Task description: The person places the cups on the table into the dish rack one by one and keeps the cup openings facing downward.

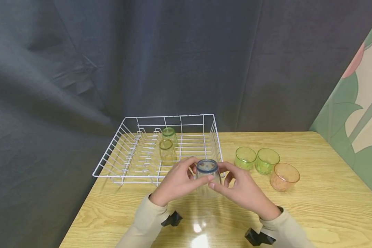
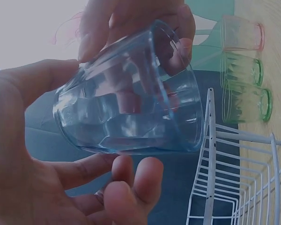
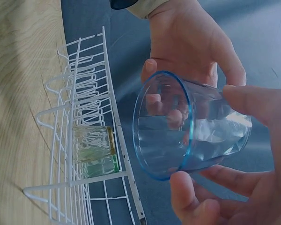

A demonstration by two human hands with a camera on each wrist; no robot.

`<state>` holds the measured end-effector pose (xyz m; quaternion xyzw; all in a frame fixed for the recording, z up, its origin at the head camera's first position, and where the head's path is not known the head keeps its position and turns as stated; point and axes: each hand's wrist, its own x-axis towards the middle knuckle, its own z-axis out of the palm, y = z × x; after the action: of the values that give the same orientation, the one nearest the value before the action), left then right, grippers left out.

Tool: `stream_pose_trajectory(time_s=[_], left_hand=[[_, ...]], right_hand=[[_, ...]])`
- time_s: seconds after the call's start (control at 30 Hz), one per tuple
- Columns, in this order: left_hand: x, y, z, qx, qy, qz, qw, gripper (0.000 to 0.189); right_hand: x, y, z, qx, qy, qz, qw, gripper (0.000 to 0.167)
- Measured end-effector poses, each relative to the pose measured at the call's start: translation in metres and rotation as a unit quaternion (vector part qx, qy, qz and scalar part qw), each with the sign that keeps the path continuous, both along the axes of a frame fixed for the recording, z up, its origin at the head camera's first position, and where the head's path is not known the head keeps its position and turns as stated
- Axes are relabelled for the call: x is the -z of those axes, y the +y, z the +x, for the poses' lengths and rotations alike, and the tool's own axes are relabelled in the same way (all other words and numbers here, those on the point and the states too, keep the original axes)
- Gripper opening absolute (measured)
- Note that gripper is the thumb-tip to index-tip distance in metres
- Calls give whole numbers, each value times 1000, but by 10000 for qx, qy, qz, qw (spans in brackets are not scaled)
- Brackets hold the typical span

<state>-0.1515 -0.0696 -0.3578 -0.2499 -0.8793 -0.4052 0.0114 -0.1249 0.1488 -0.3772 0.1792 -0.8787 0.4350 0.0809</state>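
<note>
A clear bluish glass tumbler [image 1: 207, 186] is held above the table, base up and wide mouth downward. My left hand [image 1: 181, 179] grips its left side, thumb on the near wall and fingers at the far side. From the right, my right hand [image 1: 240, 186] grips the same tumbler, its thumb close to the left one. In the right wrist view, the tumbler's blue rim [image 3: 189, 126] faces the wooden tabletop side. Behind my left hand, a yellow tumbler [image 1: 167, 153] and a green tumbler [image 1: 170, 135] stand base up in the white wire dish rack [image 1: 190, 177].
To the right of my right hand stand two green glass cups [image 1: 245, 158] and an orange-pink glass cup [image 1: 283, 179], mouths up, on the wooden table [image 1: 328, 206]. A dark curtain [image 1: 186, 62] hangs behind the table, and a flowered cloth [image 1: 359, 113] is at the right.
</note>
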Motion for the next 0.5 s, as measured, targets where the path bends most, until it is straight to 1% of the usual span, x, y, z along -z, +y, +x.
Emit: stream_pose_trajectory(time_s=[0.1, 0.2, 0.37, 0.5], left_hand=[[-1, -4, -1, -62, 43, 8, 10000, 43], [-4, -11, -3, -223, 42, 68, 9997, 41], [-10, -28, -12, -654, 27, 174, 9977, 36], [-13, -42, -21, -1048, 97, 19, 9944, 39]], right_hand=[[0, 1, 0, -21, -15, -68, 10000, 52], [1, 3, -1, -21, 4, -149, 9999, 49], [2, 8, -3, 42, -30, -305, 9995, 46], [3, 12, -5, 130, -126, -376, 9991, 47]])
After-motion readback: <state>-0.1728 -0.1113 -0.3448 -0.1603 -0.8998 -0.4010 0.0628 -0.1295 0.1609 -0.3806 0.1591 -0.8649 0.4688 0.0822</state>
